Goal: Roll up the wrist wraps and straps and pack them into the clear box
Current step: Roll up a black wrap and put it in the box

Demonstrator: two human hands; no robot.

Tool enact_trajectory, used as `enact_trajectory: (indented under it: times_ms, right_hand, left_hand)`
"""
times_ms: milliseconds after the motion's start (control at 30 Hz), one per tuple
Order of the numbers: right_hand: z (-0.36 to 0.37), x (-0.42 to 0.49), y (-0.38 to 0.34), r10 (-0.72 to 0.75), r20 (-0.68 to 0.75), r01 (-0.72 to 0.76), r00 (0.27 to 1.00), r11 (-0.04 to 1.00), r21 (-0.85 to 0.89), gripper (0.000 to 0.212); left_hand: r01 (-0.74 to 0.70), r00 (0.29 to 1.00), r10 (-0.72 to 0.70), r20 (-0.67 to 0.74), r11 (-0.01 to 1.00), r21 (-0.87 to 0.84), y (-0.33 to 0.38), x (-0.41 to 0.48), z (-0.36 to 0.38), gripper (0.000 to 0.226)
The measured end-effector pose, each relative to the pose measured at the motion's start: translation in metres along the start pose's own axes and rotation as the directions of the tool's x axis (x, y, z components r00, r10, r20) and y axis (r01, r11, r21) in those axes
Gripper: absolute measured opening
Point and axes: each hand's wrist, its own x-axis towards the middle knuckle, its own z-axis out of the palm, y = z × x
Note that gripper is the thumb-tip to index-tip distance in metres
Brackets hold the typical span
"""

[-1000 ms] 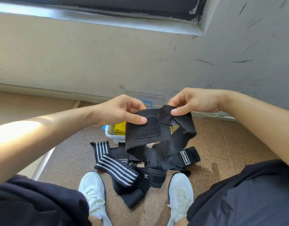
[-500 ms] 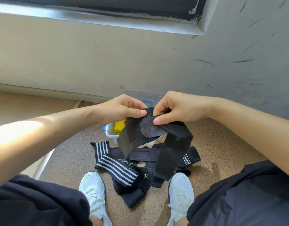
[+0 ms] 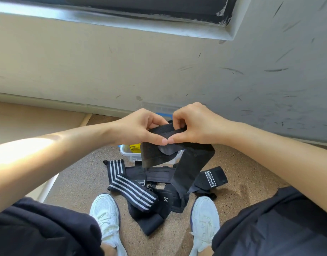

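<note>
Now the left hand [image 3: 140,129] and right hand [image 3: 193,124] have closed together, pinching the black fabric wrist wrap [image 3: 177,156], whose first roll looks begun.

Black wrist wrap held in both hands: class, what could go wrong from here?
1. The left hand and right hand pinch only the top end of the black wrap; a slipped grip could let the started roll spring open.
2. Its long tail hangs down over the pile of straps and may snag or twist, giving a crooked roll.
3. The clear box already holds a yellow item; a loose roll might not fit.
</note>
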Motion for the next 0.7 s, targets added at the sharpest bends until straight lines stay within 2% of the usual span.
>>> enact_trajectory:
  times_ms: [67,133,233,333,433,500,700]
  right_hand:
    - [-0.001,0.0,0.004,-0.014,-0.037,0.016,0.999,0.998,0.057,0.044]
    - [-0.005,-0.003,0.003,-0.046,0.044,0.037,0.998,0.983,0.179,0.048]
    - [-0.01,-0.004,0.006,-0.035,0.203,-0.032,0.979,0.949,0.315,0.024]
    - [-0.01,0.0,0.008,0.001,0.187,-0.049,0.982,0.966,0.252,0.029]
    - [-0.009,0.0,0.003,-0.017,0.123,-0.009,0.992,0.978,0.206,0.031]
    - [-0.01,-0.001,0.002,-0.001,0.143,-0.032,0.99,0.972,0.232,0.029]
    - [-0.01,-0.001,0.0,0.036,0.177,-0.104,0.984,0.914,0.392,0.015]
  left_hand:
    - [-0.018,1.0,0.018,0.022,1.0,-0.013,0.0,-0.001,0.0,0.031]
    - [-0.041,0.998,0.042,0.041,0.999,-0.022,0.002,-0.003,-0.001,0.026]
    - [-0.051,0.998,0.051,0.046,0.999,-0.01,0.005,-0.005,-0.001,0.024]
    - [-0.017,1.0,0.017,0.008,1.0,0.002,0.008,-0.005,-0.001,0.02]
    - [0.029,0.998,-0.017,-0.066,0.983,0.184,0.011,-0.005,-0.001,0.022]
    - [0.052,0.996,-0.032,-0.078,0.961,0.272,0.013,-0.006,-0.002,0.019]
    - [0.02,0.991,0.012,-0.13,0.97,0.242,0.019,-0.003,0.0,0.012]
